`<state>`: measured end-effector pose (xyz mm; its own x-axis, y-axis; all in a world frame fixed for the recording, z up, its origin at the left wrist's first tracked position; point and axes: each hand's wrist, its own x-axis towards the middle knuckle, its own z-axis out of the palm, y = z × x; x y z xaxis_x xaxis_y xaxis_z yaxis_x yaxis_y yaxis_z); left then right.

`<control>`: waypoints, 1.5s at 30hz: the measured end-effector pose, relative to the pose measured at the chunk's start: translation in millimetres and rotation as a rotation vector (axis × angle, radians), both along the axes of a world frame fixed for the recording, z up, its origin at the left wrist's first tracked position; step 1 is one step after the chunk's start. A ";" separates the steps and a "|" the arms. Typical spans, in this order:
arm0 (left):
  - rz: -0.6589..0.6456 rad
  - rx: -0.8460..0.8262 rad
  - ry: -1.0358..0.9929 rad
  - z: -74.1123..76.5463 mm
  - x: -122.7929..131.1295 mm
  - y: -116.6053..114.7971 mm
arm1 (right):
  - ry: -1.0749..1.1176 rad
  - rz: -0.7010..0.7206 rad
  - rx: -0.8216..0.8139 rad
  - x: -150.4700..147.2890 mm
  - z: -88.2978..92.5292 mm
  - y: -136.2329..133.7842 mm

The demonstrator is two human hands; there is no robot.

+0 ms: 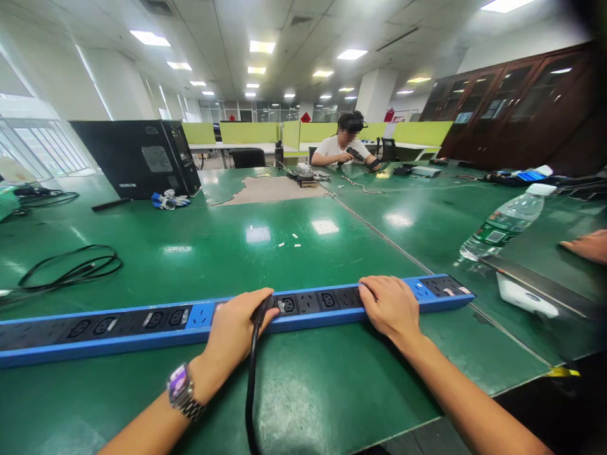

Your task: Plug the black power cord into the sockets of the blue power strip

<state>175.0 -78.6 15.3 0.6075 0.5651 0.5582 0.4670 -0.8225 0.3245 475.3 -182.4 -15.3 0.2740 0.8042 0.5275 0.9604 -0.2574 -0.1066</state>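
Note:
A long blue power strip (142, 341) with black and blue socket panels lies across the green table in front of me. My left hand (239, 322), with a watch on its wrist, is closed around a black plug (260, 309) at the strip's middle. A thick black power cord (252, 385) runs from that plug down toward me. Whether the plug sits fully in a socket is hidden by my fingers. Farther right, my right hand (391, 306) rests over the strip with its fingers curled onto the top and far edge, gripping it.
A water bottle (507, 224) and a white phone-like device (526, 296) are at the right, near another person's hand (588, 245). A black computer case (137, 158) and a coiled cable (76, 268) are at left. Across the table (227, 246) a person (342, 148) holds a tool.

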 end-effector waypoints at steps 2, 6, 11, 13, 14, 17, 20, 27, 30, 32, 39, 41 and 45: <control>0.051 -0.034 -0.016 -0.7 3.6 -1.9 | -0.018 0.055 -0.043 4.2 1.9 0.0; 0.063 -0.108 -0.007 2.1 -2.5 -2.3 | -0.002 0.190 -0.173 25.5 9.1 -0.2; 0.007 -0.127 -0.030 3.8 -6.8 0.6 | -0.042 0.197 -0.273 46.6 14.0 0.1; 0.010 -0.134 -0.041 2.4 -1.8 1.7 | -0.068 0.189 -0.267 47.5 12.8 0.4; 0.015 -0.141 -0.040 1.7 0.5 1.9 | -0.078 0.188 -0.263 47.3 11.8 0.5; 0.006 -0.152 -0.011 0.2 2.6 1.7 | -0.093 0.194 -0.256 47.1 8.5 1.0; -0.001 -0.174 0.006 0.4 -2.0 0.6 | -0.092 0.203 -0.238 48.5 6.5 1.4; -0.042 -0.158 0.051 7.3 0.9 -3.0 | -0.085 0.181 -0.238 46.7 8.4 0.9; -0.062 -0.135 0.059 6.0 3.6 -4.2 | -0.082 0.174 -0.223 45.4 8.8 0.8; -0.033 -0.130 0.023 3.1 3.4 -4.4 | -0.079 0.174 -0.217 44.9 9.0 0.8; 0.188 -0.338 -0.121 4.2 1.0 -4.7 | -0.087 0.148 -0.239 43.3 10.7 0.7; 0.187 -0.333 -0.087 6.1 4.1 -5.2 | -0.087 0.142 -0.232 43.1 10.4 0.7; 0.149 -0.174 0.059 3.4 8.8 -5.8 | -0.076 0.152 -0.210 42.4 9.3 0.6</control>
<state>183.8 -84.4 18.7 0.5387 0.7356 0.4107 0.6014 -0.6771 0.4241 517.7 -181.8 -6.0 0.1081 0.9270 0.3592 0.9929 -0.1187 0.0075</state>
